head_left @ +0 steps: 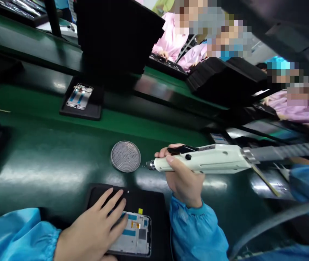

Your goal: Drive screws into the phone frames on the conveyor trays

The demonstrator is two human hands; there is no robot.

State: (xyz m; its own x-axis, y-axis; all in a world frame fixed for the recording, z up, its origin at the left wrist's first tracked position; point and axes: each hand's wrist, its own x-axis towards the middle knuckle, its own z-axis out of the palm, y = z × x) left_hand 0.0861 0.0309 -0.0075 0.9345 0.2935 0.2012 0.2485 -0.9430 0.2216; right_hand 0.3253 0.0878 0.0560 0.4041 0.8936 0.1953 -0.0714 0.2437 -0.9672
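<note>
My right hand [185, 179] is wrapped round a pale electric screwdriver [214, 159], held sideways with its tip to the left. That tip is beside a round dish [125, 156] with a grid of small holes. My left hand [94, 224] lies with fingers spread over the left part of a phone frame [135, 235], covering some of it. Blue strips, an orange flex piece and a yellow tab [140, 211] show on the frame. Beneath it is a black foam tray [146, 197].
Farther back on the green bench [48, 145], another phone frame [80, 96] rests on a black tray [94, 112]. A tall stack of black trays [116, 36] rises behind. A grey cable [274, 214] curves at right. People in pink sit across the line.
</note>
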